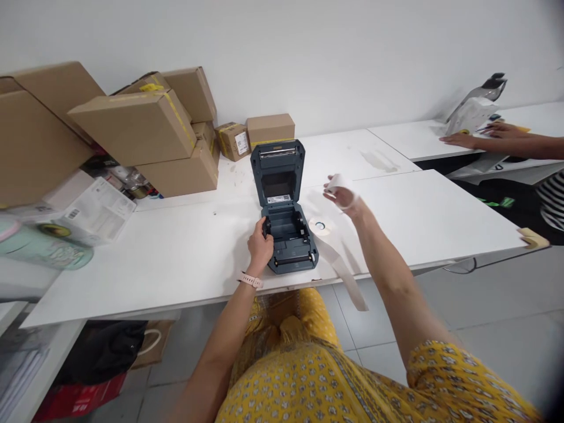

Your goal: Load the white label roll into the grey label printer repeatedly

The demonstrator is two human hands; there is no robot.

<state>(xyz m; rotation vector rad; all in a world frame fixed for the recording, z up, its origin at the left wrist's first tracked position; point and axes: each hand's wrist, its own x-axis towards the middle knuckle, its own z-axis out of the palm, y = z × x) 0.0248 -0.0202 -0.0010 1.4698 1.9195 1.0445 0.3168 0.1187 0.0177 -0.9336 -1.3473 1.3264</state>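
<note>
A dark grey label printer (288, 258) sits on the white table with its lid (278, 170) raised and its inner bay showing. My left hand (261, 242) grips the printer's left rim, fingers bent over the edge. Off to the printer's right, my right hand (344, 197) is raised above the table, holding a curled piece of white label paper (335, 182); motion blurs it slightly. A white label roll (326, 231) lies flat against the printer's right side. From it a paper strip (348, 277) trails over the table's front edge.
Cardboard boxes (136, 132) are stacked at the left, with two smaller boxes (271, 128) behind the printer. A white carton (94, 208) and a mint-green bottle (44, 244) stand at far left. At far right, a co-worker's hands (462, 140) rest on another table.
</note>
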